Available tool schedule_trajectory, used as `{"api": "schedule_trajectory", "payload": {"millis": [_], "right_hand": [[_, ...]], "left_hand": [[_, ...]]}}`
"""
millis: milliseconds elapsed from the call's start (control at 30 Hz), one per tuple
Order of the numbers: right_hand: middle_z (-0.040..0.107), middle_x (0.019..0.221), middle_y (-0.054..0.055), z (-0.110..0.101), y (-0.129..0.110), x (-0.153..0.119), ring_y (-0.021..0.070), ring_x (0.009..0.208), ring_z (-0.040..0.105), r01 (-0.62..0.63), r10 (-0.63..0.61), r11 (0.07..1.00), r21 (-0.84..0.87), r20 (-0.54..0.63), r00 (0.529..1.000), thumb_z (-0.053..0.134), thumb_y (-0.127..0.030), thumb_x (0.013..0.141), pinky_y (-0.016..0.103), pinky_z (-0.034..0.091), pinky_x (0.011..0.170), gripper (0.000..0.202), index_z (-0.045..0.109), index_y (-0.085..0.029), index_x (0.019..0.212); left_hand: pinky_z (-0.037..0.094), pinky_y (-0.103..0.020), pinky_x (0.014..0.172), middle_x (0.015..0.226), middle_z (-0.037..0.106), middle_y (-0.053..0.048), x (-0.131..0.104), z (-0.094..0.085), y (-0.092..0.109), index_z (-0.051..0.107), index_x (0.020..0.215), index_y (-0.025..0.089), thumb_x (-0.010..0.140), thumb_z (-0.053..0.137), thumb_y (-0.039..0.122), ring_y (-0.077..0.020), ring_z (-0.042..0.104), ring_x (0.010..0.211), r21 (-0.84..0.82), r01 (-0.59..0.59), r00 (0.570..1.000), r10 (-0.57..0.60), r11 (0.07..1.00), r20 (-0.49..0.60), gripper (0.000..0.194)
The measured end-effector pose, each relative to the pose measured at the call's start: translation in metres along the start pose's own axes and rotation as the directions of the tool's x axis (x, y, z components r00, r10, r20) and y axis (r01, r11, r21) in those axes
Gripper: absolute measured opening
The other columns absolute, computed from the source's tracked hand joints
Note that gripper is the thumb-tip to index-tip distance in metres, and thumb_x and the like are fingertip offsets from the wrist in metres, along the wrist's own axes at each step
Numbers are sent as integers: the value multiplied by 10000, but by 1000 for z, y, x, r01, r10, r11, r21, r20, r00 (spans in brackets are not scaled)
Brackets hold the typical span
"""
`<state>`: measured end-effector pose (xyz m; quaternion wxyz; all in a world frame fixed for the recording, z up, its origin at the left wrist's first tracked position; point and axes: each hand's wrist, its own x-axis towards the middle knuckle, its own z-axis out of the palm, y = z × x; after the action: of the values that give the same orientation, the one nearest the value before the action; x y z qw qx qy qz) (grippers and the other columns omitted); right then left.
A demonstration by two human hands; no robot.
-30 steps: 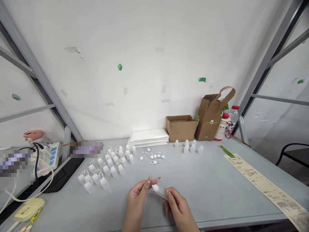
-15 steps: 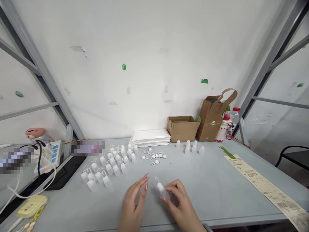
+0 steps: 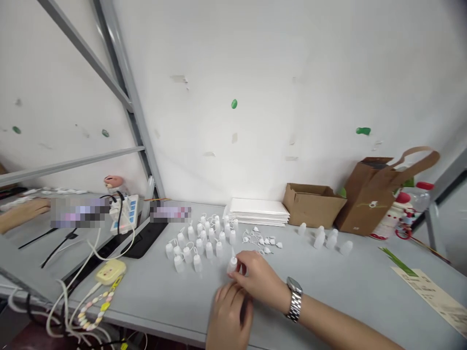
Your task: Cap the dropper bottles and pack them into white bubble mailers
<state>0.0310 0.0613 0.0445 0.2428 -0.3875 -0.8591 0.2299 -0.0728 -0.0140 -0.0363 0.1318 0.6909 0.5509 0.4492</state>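
Note:
A small translucent bottle [image 3: 232, 265] with a white cap and loop is pinched between the thumb and fingers of my right hand [image 3: 253, 277], which wears a metal watch. Just below it, my left hand [image 3: 230, 311] rests near the table surface, its fingers bent downward; whether they hold anything is hidden. To the left stand several capped bottles [image 3: 209, 250] in loose rows. Behind my right hand lie several loose white caps with loops [image 3: 267, 250]. Farther right stand several bottles without loops [image 3: 319, 239].
White flat boxes [image 3: 257, 211] are stacked by the wall, beside an open cardboard box [image 3: 315, 206] and a brown paper bag [image 3: 368, 199]. A power strip [image 3: 126, 214] and cables lie left. Another person's hand [image 3: 31, 209] is at the far left. A paper strip [image 3: 430, 291] lies right.
The view has turned left. My right hand has carried the bottle left toward the rows of capped bottles. My left hand now sits below my right hand with its fingers curled down.

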Motion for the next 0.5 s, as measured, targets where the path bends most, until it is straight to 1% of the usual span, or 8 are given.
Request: {"api": "schedule_trajectory", "payload": {"millis": [100, 167, 267, 400, 500], "right_hand": [[624, 679, 5, 20, -8, 19, 143, 630, 528, 54, -50, 998, -45, 77, 996, 636, -219, 744, 244, 343, 597, 133, 558, -186, 641], [632, 675, 8, 31, -11, 29, 139, 610, 529, 62, -52, 995, -81, 112, 992, 638, -222, 739, 235, 327, 559, 124, 572, -184, 642], [645, 673, 16, 44, -12, 40, 144, 611, 544, 72, -53, 988, -137, 135, 989, 629, -214, 741, 238, 327, 557, 115, 594, -181, 637], [657, 715, 40, 53, -13, 46, 163, 647, 568, 86, -62, 981, -172, 138, 988, 632, -214, 745, 251, 346, 584, 105, 617, -171, 651], [659, 736, 50, 54, -15, 46, 176, 670, 583, 88, -62, 978, -189, 139, 988, 639, -238, 755, 258, 361, 598, 118, 631, -170, 659]], "left_hand": [[454, -446, 781, 898, 706, -132, -2, 1, 2, 669, 959, 185, 805, 499, 167, -317, 615, 872, 135, -50, 998, 45, 990, 42, 231], [464, -439, 769, 890, 703, -128, -2, 1, 4, 658, 951, 175, 793, 490, 137, -312, 618, 853, 180, -70, 996, 60, 981, 61, 234], [478, -425, 763, 901, 702, -128, -1, 3, 4, 642, 967, 163, 750, 511, 106, -311, 623, 852, 220, -109, 993, 99, 969, 58, 261], [495, -419, 746, 850, 703, -141, -2, 9, -3, 645, 952, 139, 700, 530, 89, -311, 634, 818, 275, -158, 987, 154, 948, 39, 281], [505, -414, 746, 835, 704, -139, -4, 14, -9, 649, 923, 140, 663, 539, 77, -308, 639, 810, 290, -165, 985, 172, 943, -1, 289]]}}
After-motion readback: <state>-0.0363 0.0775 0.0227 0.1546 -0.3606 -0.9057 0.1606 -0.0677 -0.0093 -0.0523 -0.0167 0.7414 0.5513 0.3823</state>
